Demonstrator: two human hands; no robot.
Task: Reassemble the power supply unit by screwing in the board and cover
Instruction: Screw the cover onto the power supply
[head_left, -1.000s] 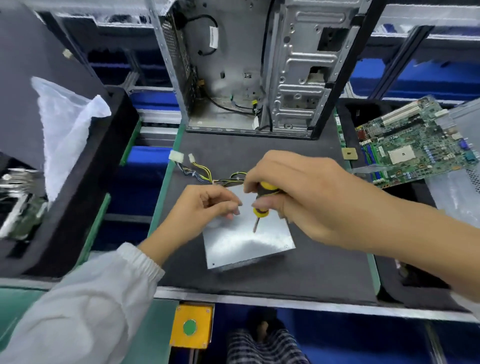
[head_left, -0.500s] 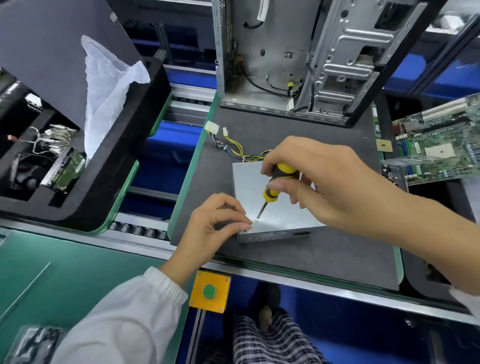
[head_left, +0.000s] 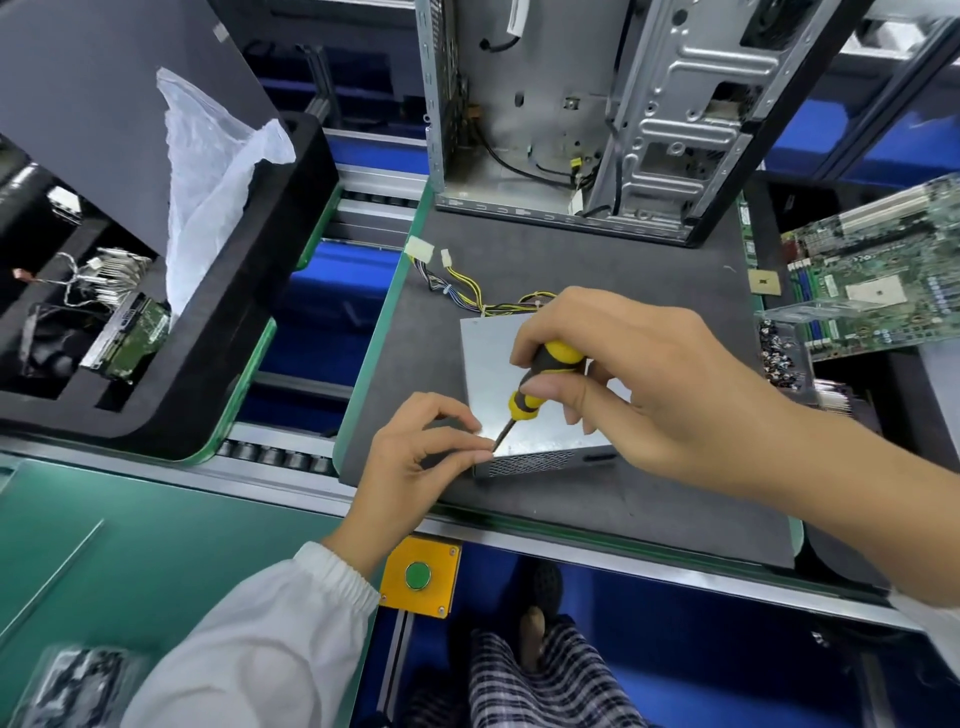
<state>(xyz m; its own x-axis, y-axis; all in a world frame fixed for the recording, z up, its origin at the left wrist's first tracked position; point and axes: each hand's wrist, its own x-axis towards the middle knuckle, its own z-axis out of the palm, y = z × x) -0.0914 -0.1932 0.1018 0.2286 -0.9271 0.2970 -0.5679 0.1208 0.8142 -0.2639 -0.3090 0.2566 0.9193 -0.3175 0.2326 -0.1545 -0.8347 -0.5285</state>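
Driver tip now down at PSU cover (head_left: 498, 358) near-left corner, right hand (head_left: 639, 384) wrapped round screwdriver (head_left: 540, 387), left hand (head_left: 415, 457) pinching at the tip — prob. seating a cover screw.

Power supply unit (head_left: 524, 415), silver cover up, lies on the dark grey mat (head_left: 623, 499); its yellow-and-black cable bundle (head_left: 467, 291) trails toward the open PC case (head_left: 571, 114) behind it. Right hand (head_left: 644, 384) grips a yellow-and-black screwdriver (head_left: 540, 384), shaft slanting down to the unit's near left corner, where the left hand (head_left: 421, 457) pinches at the tip; whether a screw sits there is too small to tell. Green motherboard (head_left: 878, 286) at right, foam tray (head_left: 171, 322) with a plastic bag (head_left: 218, 171) at left, green button (head_left: 418, 575) on a yellow plate below the mat.
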